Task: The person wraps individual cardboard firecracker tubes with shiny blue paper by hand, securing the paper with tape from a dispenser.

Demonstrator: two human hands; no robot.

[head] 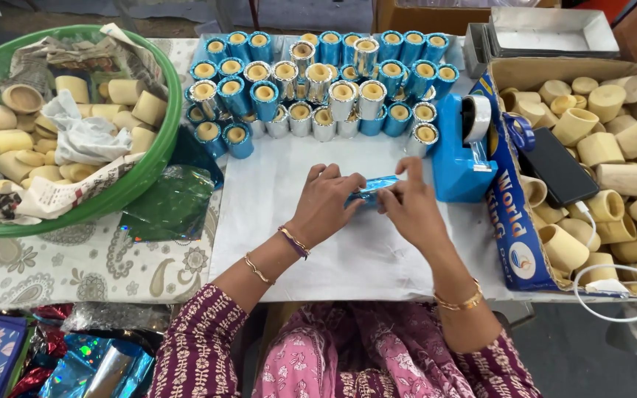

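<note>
1. Blue shiny foil wraps a small cup (371, 190) that lies on its side on the white sheet (289, 243), right in the middle of the table.
2. The left hand (326, 206) holds one end of the cup with its fingers curled around it.
3. The right hand (407, 206) holds the other end, with the fingertips pressing on the foil.
4. Both hands are closed on the cup, so it sits between them.
5. It looks like the wrapping step: the foil is being smoothed around the cup.
6. I think the next move needs a bit of sticky tape, and the blue tape holder (462, 155) stands just beside the right hand.
7. Behind the hands stand many wrapped cups (311, 88) in blue and silver.
8. Plain wooden cups fill the green bowl (134, 184) on the left and the cardboard box (510, 221) on the right.
</note>
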